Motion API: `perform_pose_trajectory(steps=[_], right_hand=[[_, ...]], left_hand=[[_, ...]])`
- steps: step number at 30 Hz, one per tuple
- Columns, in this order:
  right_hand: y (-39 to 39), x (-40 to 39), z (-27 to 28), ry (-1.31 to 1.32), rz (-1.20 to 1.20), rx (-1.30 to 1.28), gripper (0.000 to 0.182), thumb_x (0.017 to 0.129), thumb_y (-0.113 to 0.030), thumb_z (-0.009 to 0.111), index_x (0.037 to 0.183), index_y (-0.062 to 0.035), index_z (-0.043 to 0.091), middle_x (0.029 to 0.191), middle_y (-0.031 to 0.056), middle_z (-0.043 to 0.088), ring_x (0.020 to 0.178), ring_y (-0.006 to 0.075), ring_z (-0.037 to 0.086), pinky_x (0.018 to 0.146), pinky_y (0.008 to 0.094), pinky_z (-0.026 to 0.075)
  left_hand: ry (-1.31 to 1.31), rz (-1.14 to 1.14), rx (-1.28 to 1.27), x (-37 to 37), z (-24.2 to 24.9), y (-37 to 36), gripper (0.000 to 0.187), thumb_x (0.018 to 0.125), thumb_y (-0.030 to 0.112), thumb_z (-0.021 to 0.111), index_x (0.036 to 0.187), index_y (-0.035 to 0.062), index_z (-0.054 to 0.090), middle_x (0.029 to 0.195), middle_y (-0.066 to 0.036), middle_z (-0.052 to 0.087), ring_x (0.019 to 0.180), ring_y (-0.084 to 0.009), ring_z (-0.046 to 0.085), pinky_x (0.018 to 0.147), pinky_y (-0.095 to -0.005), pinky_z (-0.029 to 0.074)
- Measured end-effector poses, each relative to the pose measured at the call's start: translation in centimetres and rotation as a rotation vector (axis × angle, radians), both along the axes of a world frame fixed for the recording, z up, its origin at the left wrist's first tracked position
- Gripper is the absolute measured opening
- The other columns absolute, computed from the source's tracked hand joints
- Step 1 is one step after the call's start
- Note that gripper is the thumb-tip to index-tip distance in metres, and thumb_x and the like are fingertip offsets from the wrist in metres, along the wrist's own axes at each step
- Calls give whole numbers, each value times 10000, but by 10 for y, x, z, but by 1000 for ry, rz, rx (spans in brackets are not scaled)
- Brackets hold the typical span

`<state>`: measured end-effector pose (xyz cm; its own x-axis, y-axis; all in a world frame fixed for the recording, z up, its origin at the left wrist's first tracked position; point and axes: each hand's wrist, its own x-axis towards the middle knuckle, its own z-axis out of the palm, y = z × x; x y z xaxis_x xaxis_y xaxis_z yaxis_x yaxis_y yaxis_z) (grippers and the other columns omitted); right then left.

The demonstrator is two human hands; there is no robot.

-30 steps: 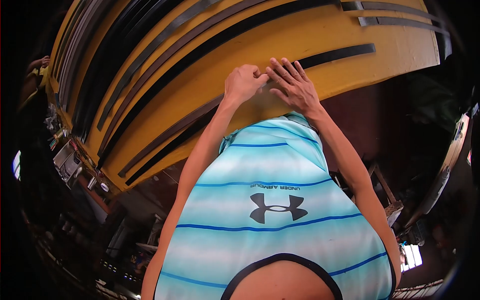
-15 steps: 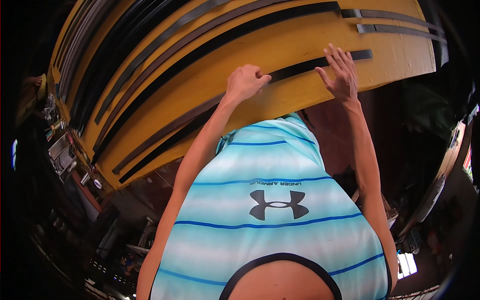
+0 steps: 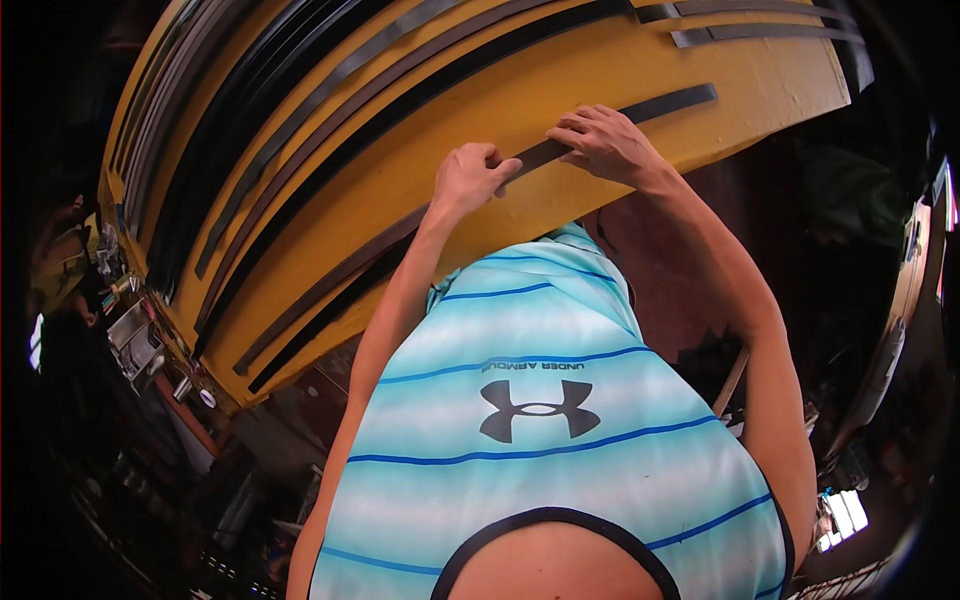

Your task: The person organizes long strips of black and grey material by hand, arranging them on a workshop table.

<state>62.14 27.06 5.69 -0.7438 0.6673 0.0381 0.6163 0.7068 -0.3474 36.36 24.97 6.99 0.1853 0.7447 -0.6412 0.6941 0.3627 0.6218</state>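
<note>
A long dark leather strip (image 3: pixel 668 104) lies along the near side of the yellow table. My left hand (image 3: pixel 470 178) is closed, its thumb and fingers pinching this strip near the middle. Just to the right, my right hand (image 3: pixel 605 143) curls its fingers over the same strip, thumb underneath or beside it. The strip's squared end reaches past my right hand. Left of my left hand, a brown strip (image 3: pixel 340 268) and a black strip (image 3: pixel 320 330) run side by side; my left hand and forearm hide how they join the held part.
Several more black, brown and grey strips (image 3: pixel 400 120) lie curved across the yellow table (image 3: pixel 500 100). Two short strips (image 3: pixel 750 32) lie at the far right, overhanging its edge. Another person (image 3: pixel 65 260) is at the far left, near metal containers (image 3: pixel 135 340).
My right hand has moved left along the strip toward my left hand, its outstretched fingers now curled over it. My left hand keeps its pinch. The view has shifted slightly.
</note>
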Motion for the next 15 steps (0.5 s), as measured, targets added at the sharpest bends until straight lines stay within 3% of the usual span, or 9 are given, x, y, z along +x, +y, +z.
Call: perform_pose_trajectory(steps=[4, 8, 10, 11, 12, 13, 15], right_hand=[[7, 35, 2, -65, -26, 42, 426, 789, -175, 814, 1182, -107, 666, 1211, 52, 665, 1134, 252, 621, 976, 377, 492], [9, 55, 12, -124, -126, 29, 393, 804, -176, 807, 1169, -116, 672, 1135, 56, 648, 1080, 267, 630, 917, 392, 499], [2, 51, 22, -57, -275, -88, 343, 847, -179, 783, 1157, -98, 659, 1113, 78, 635, 1052, 281, 629, 892, 400, 501], [-3, 39, 19, 77, -335, -94, 256, 858, -206, 776, 1064, -88, 680, 1050, 92, 630, 986, 301, 632, 874, 408, 494], [-6, 28, 15, 80, -338, -94, 256, 858, -206, 776, 1064, -88, 680, 1050, 92, 630, 986, 301, 632, 874, 408, 494], [-10, 16, 10, 139, -375, -150, 235, 866, -217, 771, 1034, -82, 678, 1022, 93, 633, 974, 304, 632, 867, 411, 494], [-13, 1, -3, 212, -382, -115, 219, 871, -240, 771, 969, -71, 670, 945, 92, 632, 931, 303, 631, 849, 412, 489]], left_hand=[[-14, -26, 19, 2, -7, 0, 367, 905, 400, 715, 861, 36, 739, 687, -79, 728, 642, -179, 683, 689, -335, 533], [-33, -75, 32, 15, -15, 7, 362, 916, 394, 695, 858, 41, 746, 722, -94, 737, 717, -224, 706, 718, -354, 539], [-20, -107, 54, 25, -15, 11, 356, 920, 388, 686, 859, 43, 749, 733, -98, 739, 751, -240, 714, 730, -360, 541], [-23, -143, 57, 28, -15, 13, 346, 945, 351, 686, 890, 13, 736, 718, -89, 733, 673, -188, 690, 678, -334, 536], [-26, -181, 59, 30, -15, 16, 337, 971, 314, 685, 920, -17, 722, 703, -79, 727, 594, -136, 665, 625, -307, 530], [-23, -185, 60, 29, -18, 18, 337, 971, 314, 685, 920, -17, 722, 703, -79, 727, 594, -136, 665, 625, -307, 530], [-127, -252, 10, 19, -19, 20, 349, 973, 309, 674, 1011, -34, 728, 849, -129, 759, 749, -177, 709, 737, -316, 546]])
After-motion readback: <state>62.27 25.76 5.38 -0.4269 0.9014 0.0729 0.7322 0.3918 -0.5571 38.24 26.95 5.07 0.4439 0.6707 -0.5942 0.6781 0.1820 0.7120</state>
